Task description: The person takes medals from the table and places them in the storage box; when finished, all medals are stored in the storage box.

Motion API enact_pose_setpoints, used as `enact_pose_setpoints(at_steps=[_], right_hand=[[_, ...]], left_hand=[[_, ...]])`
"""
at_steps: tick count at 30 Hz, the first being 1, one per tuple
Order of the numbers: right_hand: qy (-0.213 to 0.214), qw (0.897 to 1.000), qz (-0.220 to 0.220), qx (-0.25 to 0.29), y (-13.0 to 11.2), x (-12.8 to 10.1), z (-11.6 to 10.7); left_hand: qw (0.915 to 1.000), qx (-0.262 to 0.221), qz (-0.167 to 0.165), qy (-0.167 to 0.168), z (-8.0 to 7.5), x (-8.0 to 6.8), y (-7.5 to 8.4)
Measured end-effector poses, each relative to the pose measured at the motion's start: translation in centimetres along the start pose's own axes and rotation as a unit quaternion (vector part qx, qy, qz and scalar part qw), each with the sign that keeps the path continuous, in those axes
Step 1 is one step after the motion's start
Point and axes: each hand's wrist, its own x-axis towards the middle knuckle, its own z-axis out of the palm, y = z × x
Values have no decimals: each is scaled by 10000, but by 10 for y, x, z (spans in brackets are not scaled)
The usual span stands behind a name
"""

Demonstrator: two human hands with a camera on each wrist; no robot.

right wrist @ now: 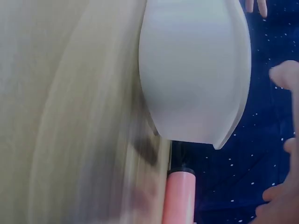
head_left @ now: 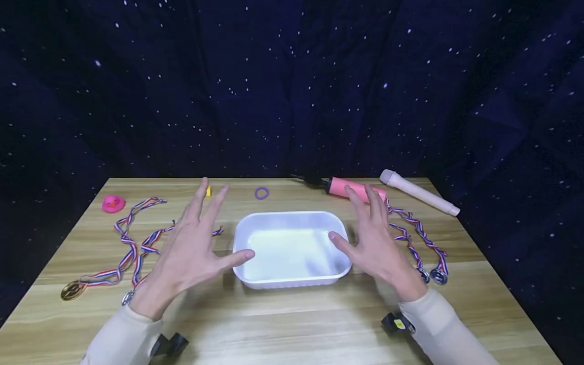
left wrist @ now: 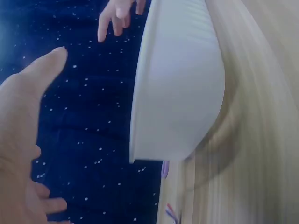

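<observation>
I see a white plastic tray [head_left: 292, 248] at the centre of the frame, on the wooden table [head_left: 292, 324]; it is rectangular with rounded corners, shallow, glossy inside and holds nothing; from the wrist views its outer wall [left wrist: 180, 79] bulges smoothly under a thin rim. My left hand [head_left: 193, 241] hovers just left of the tray, fingers spread and straight, thumb reaching toward the tray's left rim, gripping nothing; my right hand [head_left: 376, 238] mirrors it just right of the tray, fingers spread, thumb over the right rim, holding nothing; whether either thumb touches the rim I cannot tell. Left of the frame lie striped medal ribbons [head_left: 132, 243] with a gold medal [head_left: 72, 290] at lower left and a pink rubber duck [head_left: 113, 204] further up; more ribbons and medals [head_left: 420, 243] lie at the right. Behind the tray sit a purple ring [head_left: 261, 192], a small yellow piece [head_left: 208, 191], a pink pump [head_left: 353, 188] partly behind my right fingers, and a cream tube [head_left: 420, 192].
</observation>
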Motion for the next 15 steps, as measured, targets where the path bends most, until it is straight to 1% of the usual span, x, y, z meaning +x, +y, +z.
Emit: enact_pose_setpoints(at_steps=[3,5,7,9,12,13,15], right_hand=[[169,9972,-144,719,3,-1,-3],[166,9926,-216,1183,6,-4,-4],[110,9865,-249,1618,10,-8,-4],[67,9787,-316,2027,15,-13,-1],[2,9602,-388,2768,20,-19,6],[-14,9516,-421,3044,22,-21,8],[-60,9315,-474,3605,24,-25,12]], left_hand=[[9990,-350,48,281,-12,-8,-7],[9967,-611,127,524,-17,-15,-14],[9928,-908,246,740,-18,-24,-23],[9879,-1191,378,917,-17,-33,-32],[9819,-1493,501,1049,-13,-48,-48],[9803,-1597,487,1055,-12,-53,-53],[9799,-1693,389,984,-10,-62,-63]])
